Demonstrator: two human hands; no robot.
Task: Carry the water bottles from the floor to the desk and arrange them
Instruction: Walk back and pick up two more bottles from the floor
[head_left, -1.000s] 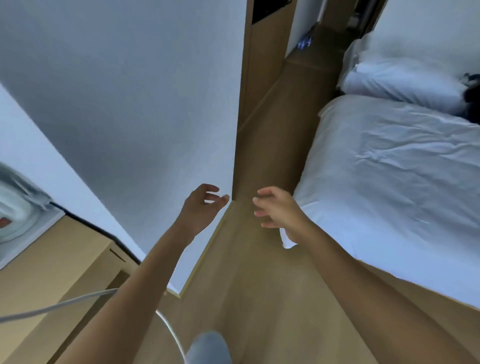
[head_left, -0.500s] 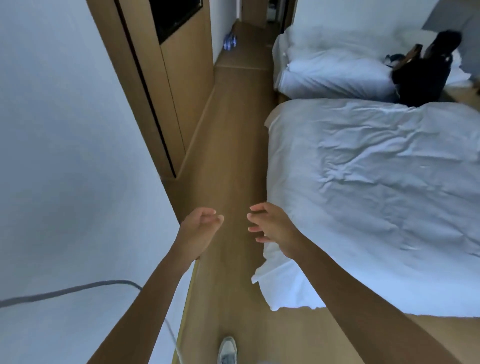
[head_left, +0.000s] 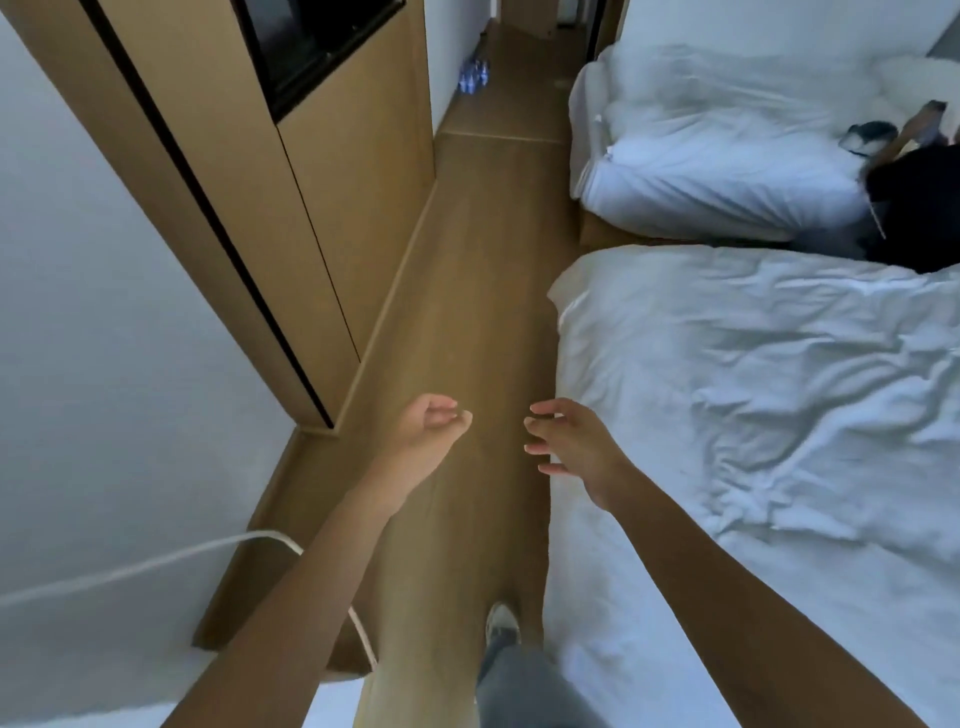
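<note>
A: What sort of place is shown?

B: A bedroom is shown, most likely in a hotel. Two beds (head_left: 753, 374) are seen side by side, each covered with a rumpled white duvet (head_left: 727, 171).

A: What else supports that?

B: A narrow strip of wooden floor (head_left: 467, 312) is laid between the beds and a plain white wall (head_left: 93, 338). A built-in wooden cabinet (head_left: 322, 171) with a dark recess is set into that wall. A dark bag (head_left: 914, 208) is left on the farther bed, and a cluster of water bottles (head_left: 474, 78) is stood on the floor by the far wall.
</note>
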